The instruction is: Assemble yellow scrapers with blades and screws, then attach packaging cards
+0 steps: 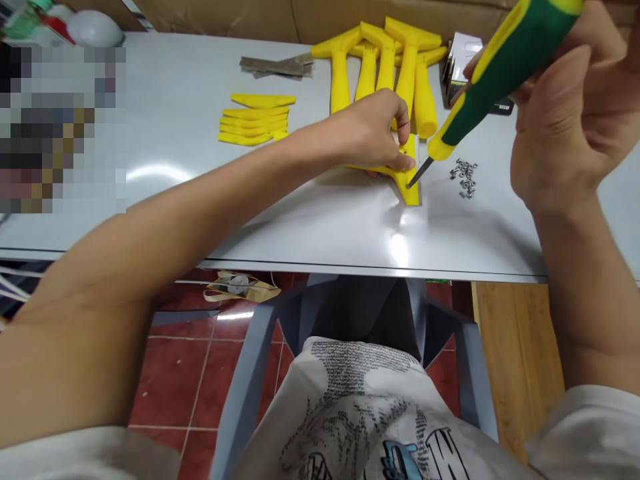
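Observation:
My right hand (565,113) is closed round a large green and yellow screwdriver (505,67), its tip resting on a yellow plastic scraper (409,195). The scraper lies on the white table with a thin blade edge along its right side. My left hand (383,130) holds this scraper down, fingers bent over its head. To the right of it is a small heap of silver screws (465,177). Beyond my left hand several yellow scraper handles (340,80) lie side by side. Left of them are flat metal blades (277,67) and a stack of yellow plastic strips (255,123).
Dark and white packaging cards (463,60) stand at the back right. Cardboard (240,20) lines the table's far edge. A white rounded object (95,28) sits at the back left. My lap and a grey chair (245,380) are below the table's front edge.

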The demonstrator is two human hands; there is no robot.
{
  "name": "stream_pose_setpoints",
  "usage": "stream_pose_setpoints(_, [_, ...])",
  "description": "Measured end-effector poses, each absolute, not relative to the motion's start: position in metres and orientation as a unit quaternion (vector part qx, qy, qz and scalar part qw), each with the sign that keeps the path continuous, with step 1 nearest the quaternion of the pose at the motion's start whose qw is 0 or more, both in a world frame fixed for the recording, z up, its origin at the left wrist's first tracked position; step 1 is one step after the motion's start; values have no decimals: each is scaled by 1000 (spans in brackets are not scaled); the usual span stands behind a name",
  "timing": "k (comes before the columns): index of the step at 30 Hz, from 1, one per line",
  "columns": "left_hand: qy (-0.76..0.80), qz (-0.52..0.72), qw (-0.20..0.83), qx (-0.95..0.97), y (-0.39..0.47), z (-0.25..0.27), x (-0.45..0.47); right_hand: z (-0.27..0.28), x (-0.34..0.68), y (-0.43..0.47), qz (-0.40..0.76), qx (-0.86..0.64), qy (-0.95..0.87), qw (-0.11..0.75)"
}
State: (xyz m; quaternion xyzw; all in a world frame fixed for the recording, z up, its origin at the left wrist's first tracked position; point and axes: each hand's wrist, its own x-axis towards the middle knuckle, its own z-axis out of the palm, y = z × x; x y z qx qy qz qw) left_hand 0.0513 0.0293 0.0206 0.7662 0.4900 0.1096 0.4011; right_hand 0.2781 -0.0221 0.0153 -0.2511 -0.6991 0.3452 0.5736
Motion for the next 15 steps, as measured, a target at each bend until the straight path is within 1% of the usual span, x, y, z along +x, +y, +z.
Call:
stream_pose_setpoints(2, [492,111,391,770,30,21,52,14,284,-19,212,-208,-779,552])
stream_pose_setpoints(3, [491,111,388,771,29,22,52,14,287,-18,166,-193,-808,532])
stream_pose_setpoints(4, [490,111,387,773,29,22,52,14,289,-18,148,-187,-824,515])
stream_pose_setpoints(6, [489,108,391,773,27,24,53,14,290,-16,129,-177,-826,520])
stream_pose_setpoints(8, [493,105,395,768,26,25,54,13,289,-12,113,-166,-810,552])
stream_pose_setpoints(11, [505,104,393,761,22,28,55,11,285,-6,98,-161,-796,575])
stream_pose_setpoints(13, [513,100,385,761,20,31,55,13,282,-6,96,-167,-799,570])
stream_pose_setpoints(15, [521,93,375,761,18,33,56,15,279,-9,105,-158,-816,546])
